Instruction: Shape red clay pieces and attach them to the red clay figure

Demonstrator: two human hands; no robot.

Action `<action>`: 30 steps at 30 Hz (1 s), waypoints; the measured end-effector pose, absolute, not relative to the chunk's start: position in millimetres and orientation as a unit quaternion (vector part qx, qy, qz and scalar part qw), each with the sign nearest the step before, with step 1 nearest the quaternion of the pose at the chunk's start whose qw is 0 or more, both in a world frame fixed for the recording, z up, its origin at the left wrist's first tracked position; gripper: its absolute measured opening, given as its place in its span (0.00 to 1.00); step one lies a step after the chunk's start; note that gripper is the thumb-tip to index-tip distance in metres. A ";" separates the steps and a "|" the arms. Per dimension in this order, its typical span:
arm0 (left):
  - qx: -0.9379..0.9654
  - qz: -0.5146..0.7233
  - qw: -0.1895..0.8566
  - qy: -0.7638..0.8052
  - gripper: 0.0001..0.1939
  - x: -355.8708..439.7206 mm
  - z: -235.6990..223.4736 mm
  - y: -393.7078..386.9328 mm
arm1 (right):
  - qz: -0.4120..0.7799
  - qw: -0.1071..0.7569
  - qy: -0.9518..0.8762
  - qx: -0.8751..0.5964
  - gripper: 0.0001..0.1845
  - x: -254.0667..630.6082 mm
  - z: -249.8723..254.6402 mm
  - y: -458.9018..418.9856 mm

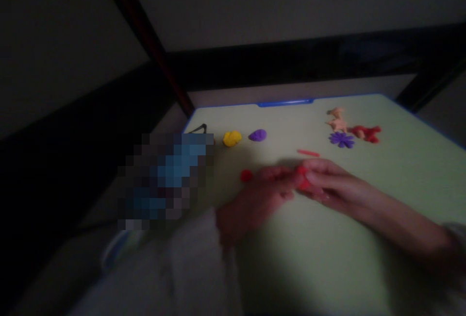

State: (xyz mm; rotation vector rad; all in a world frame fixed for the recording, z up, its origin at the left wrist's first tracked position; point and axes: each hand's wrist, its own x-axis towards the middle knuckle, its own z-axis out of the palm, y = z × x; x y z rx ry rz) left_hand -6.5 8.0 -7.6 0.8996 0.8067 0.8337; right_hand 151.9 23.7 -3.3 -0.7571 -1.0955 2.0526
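Note:
A lump of red modelling clay (302, 178) is between my two hands, above the pale green tabletop (298, 257). My right hand (329, 180) is closed around it, with the thumb on its near face. From the other side, my left hand (264, 192) pinches the same lump at its fingertips; motion blurs this hand slightly. Just beyond the left hand lies a small red clay piece (246, 175). A thin red clay stick (308, 152) rests on the table beyond the right hand.
Yellow clay (232, 138) and purple clay (258, 135) lie at the back left. A purple clay flower (341, 140), a peach clay figure (337, 121) and a red clay shape (368, 134) sit at the back right. A pixelated area (167, 180) covers the left side.

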 end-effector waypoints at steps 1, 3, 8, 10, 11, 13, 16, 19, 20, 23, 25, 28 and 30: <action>0.417 0.378 0.739 0.369 0.15 -6.8 -8.0 8.1 | 0.789 0.342 -0.419 -0.291 0.12 151.4 -2.4 23.5; 0.427 0.377 0.735 0.369 0.15 -7.1 -9.0 8.5 | 0.791 0.344 -0.413 -0.293 0.11 150.4 -0.7 23.0; 0.431 0.384 0.732 0.362 0.14 -7.2 -11.7 9.3 | 0.799 0.346 -0.398 -0.290 0.10 150.0 -1.2 22.6; 0.437 0.384 0.732 0.354 0.13 -7.3 -11.5 9.1 | 0.805 0.349 -0.394 -0.273 0.09 150.7 -3.4 23.2; 0.439 0.389 0.728 0.353 0.13 -7.2 -11.0 8.9 | 0.808 0.351 -0.391 -0.265 0.09 151.0 -4.5 23.6; 0.434 0.414 0.717 0.356 0.14 -6.6 -9.2 8.3 | 0.813 0.355 -0.384 -0.256 0.09 151.7 -6.3 24.1; 0.419 0.441 0.710 0.356 0.14 -5.3 -5.3 7.5 | 0.811 0.359 -0.383 -0.260 0.09 152.5 -7.5 24.4; 0.430 0.437 0.713 0.340 0.08 -4.2 -2.7 6.8 | 0.808 0.356 -0.393 -0.258 0.08 153.2 -8.1 24.1; 0.437 0.434 0.717 0.326 0.05 -4.0 -2.4 6.6 | 0.808 0.353 -0.395 -0.256 0.08 153.4 -8.2 24.1; 0.449 0.426 0.728 0.295 0.02 -4.0 -1.9 6.1 | 0.810 0.350 -0.397 -0.252 0.09 153.4 -8.3 23.7; 0.454 0.423 0.723 0.305 0.04 -4.2 -1.3 6.0 | 0.811 0.351 -0.393 -0.253 0.09 153.2 -7.7 23.3; 0.459 0.427 0.701 0.340 0.05 -4.5 -0.7 7.0 | 0.805 0.356 -0.395 -0.265 0.09 152.5 -5.7 22.8; 0.449 0.444 0.683 0.368 0.06 -4.5 -1.7 8.5 | 0.790 0.368 -0.405 -0.276 0.09 152.0 -4.0 23.1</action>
